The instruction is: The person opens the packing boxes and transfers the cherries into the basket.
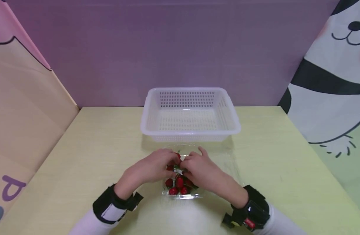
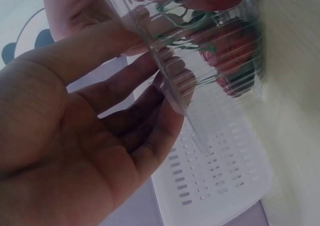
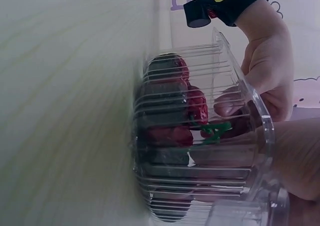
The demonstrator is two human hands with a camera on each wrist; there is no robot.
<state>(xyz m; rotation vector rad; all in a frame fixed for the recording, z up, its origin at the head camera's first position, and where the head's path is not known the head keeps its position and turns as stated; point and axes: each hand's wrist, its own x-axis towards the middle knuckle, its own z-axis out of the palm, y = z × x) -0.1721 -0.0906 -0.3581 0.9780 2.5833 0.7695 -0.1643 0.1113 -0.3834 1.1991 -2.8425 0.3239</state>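
A clear plastic box (image 1: 182, 196) on the table holds several red cherries (image 1: 179, 181) with green stems (image 3: 217, 131). My left hand (image 1: 156, 164) reaches over its left side, fingers bent, the thumb apart from the other fingers and near the cherries. From the right, my right hand (image 1: 203, 171) reaches in with its fingertips among the fruit and one finger raised. In the left wrist view, the fingers of my left hand (image 2: 95, 116) are at the box rim (image 2: 172, 88). The cherries and box walls hide whether either hand pinches a cherry or stem.
Behind the box stands a white perforated plastic basket (image 1: 190, 133). The pale wooden table (image 1: 271, 156) extends to both sides. A purple backdrop (image 1: 180, 42) rises at the far edge, with printed cloths at left and right.
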